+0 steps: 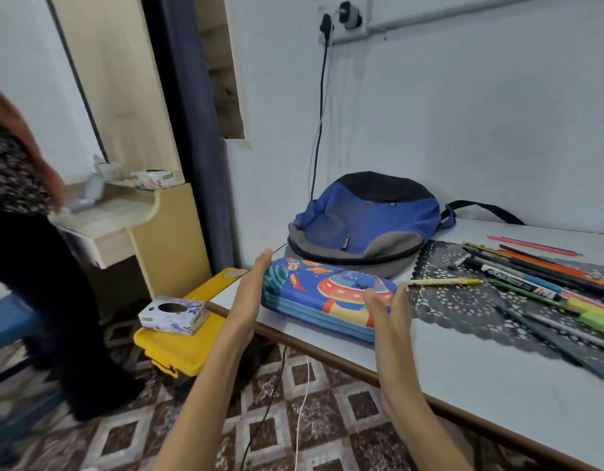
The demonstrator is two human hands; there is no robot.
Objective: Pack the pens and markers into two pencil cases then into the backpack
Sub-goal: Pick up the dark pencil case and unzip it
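While the left hand (248,294) presses straight, closed fingers against its left end, the pencil case (314,290) lies along the near edge of the table (497,385), long axis left to right. It looks shut, its contents hidden. Just beyond it the backpack (365,222) lies flat; I cannot tell whether it is open. The right hand (389,311) rests slightly spread fingers on the case's right end. Pens and markers (548,280) lie loose on the mat (463,311), further right.

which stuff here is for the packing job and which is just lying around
For the job: pencil case, backpack, pens and markers.
Just lying about: tissue box, lace mat, black cable.
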